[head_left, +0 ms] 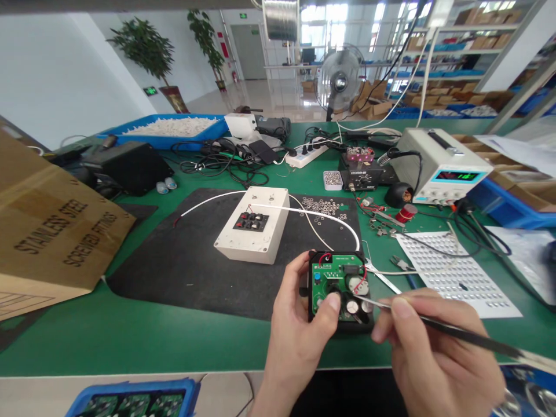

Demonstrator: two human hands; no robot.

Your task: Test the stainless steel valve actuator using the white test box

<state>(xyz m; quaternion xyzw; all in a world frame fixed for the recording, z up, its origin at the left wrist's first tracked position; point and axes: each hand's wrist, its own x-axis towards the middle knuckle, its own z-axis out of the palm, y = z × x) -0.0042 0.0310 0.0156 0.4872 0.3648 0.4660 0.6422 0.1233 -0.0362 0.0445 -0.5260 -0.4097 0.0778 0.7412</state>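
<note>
My left hand (304, 330) grips a black housing with a green circuit board (341, 275) in it, tilted up over the front of the bench. Its thumb presses on the board's lower part, among round components. Red wires and a white cable run to the board. In my right hand (438, 347) is a slim pair of tweezers (456, 331), dark along the body with a bright metal tip. That tip meets the board near a round, pale component and a red wire; whether it grips the wire I cannot tell. A white box (256, 229) with a black terminal block (251, 221) lies beyond my left hand.
On the black mat (174, 260) lie scattered small rings (324, 208). A soldering station (360, 176), a power supply (443, 168), pliers (402, 263) and a sheet of small parts (460, 272) are on the right. A cardboard box (56, 226) stands left; a blue tray (191, 388) sits below the bench edge.
</note>
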